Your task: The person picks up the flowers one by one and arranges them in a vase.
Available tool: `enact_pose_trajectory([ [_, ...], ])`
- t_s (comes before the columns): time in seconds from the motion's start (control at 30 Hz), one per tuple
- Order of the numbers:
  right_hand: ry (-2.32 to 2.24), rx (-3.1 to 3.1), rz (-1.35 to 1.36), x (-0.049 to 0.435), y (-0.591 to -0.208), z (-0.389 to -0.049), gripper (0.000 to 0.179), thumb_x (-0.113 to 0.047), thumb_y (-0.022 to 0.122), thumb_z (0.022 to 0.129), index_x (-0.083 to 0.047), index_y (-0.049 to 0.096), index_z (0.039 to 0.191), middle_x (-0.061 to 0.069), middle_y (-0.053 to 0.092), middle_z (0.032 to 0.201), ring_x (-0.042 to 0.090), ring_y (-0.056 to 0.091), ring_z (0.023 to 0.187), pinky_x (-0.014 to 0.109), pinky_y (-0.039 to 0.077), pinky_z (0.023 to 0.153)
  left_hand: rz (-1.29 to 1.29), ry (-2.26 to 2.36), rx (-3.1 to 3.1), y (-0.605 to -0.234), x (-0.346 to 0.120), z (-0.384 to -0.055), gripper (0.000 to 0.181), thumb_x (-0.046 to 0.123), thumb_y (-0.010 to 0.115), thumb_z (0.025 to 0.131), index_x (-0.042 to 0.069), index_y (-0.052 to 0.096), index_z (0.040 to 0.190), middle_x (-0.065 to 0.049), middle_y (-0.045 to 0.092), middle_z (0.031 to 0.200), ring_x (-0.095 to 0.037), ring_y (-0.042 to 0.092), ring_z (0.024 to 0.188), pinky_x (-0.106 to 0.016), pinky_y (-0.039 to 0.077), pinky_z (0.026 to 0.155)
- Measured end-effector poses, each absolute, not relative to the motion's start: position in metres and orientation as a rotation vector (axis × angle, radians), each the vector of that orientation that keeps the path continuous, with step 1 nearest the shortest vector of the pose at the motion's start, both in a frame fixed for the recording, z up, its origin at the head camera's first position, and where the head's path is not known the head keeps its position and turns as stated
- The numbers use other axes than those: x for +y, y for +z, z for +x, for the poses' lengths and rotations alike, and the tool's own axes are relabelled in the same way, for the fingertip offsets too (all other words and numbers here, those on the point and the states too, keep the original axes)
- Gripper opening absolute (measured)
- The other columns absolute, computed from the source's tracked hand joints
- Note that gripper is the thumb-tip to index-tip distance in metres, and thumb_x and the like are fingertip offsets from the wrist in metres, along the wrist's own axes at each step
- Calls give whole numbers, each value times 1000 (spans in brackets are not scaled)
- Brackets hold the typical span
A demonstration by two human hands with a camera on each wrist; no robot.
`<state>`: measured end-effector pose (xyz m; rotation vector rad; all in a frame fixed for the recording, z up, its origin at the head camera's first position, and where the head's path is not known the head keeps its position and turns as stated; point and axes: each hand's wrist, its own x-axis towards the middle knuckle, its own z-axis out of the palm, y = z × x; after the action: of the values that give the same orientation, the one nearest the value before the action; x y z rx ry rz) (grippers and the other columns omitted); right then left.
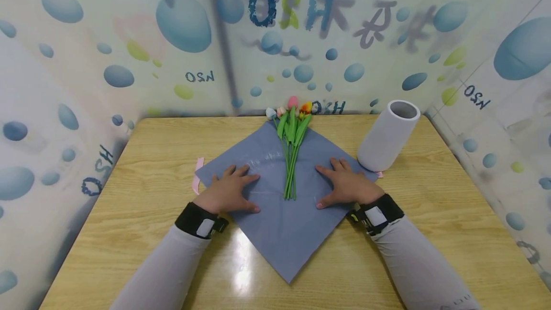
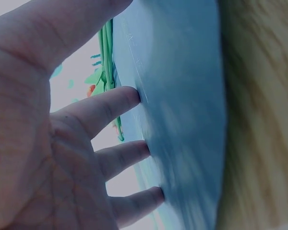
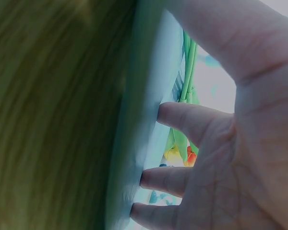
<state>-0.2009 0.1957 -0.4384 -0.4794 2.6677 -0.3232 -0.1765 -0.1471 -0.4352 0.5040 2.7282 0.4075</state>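
Note:
A blue-grey sheet of wrapping paper (image 1: 280, 233) lies on the table with one corner toward me. On it rests a bunch of artificial tulips (image 1: 292, 142), blooms at the far corner and green stems pointing my way. My left hand (image 1: 230, 189) touches the sheet left of the stems, fingers spread. To their right, my right hand (image 1: 346, 184) touches the sheet in the same spread way. In both wrist views the fingertips (image 2: 133, 96) meet the paper's surface (image 2: 182, 96), and neither palm holds anything. Green stems (image 3: 189, 67) show beyond the right hand.
A white vase (image 1: 387, 138) stands at the back right, beside the sheet's right corner. Pink ribbon (image 1: 197, 176) peeks out at the left corner, with a small pink bit at the right one. Behind the wooden table (image 1: 142, 157) rises a patterned wall (image 1: 275, 71).

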Motion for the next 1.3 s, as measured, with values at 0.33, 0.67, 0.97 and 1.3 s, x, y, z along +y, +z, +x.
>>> enact_pose_trajectory([
  [0.33, -329, 2669, -488, 197, -439, -200, 111, -67, 82, 77, -19, 33, 164, 29, 13, 170, 55, 8, 157, 89, 22, 105, 501, 400, 2729, -439, -148, -177, 92, 59, 84, 79, 24, 48, 157, -15, 28, 171, -51, 14, 158, -88, 17, 109],
  [0.67, -581, 2994, -697, 198, -426, -203, 70, -44, 71, 98, -1, 52, 149, 23, 53, 151, 41, 52, 140, 56, 45, 114, 510, 389, 2739, -440, -148, -176, 92, 59, 84, 80, 24, 48, 157, -15, 28, 171, -51, 14, 158, -89, 17, 108],
  [0.97, -1355, 3504, -796, 222, -395, -201, 36, -9, 74, 93, 3, 66, 127, 20, 66, 131, 35, 61, 122, 39, 51, 98, 509, 393, 2740, -438, -147, -176, 92, 59, 83, 80, 24, 48, 157, -15, 26, 171, -51, 14, 158, -88, 17, 109],
  [1.3, -1798, 3706, -368, 269, -392, -216, 64, -27, 75, 87, -1, 52, 142, 17, 44, 155, 23, 36, 148, 43, 35, 118, 507, 393, 2743, -438, -146, -174, 91, 59, 83, 80, 23, 48, 156, -15, 27, 171, -51, 14, 158, -88, 17, 109],
])
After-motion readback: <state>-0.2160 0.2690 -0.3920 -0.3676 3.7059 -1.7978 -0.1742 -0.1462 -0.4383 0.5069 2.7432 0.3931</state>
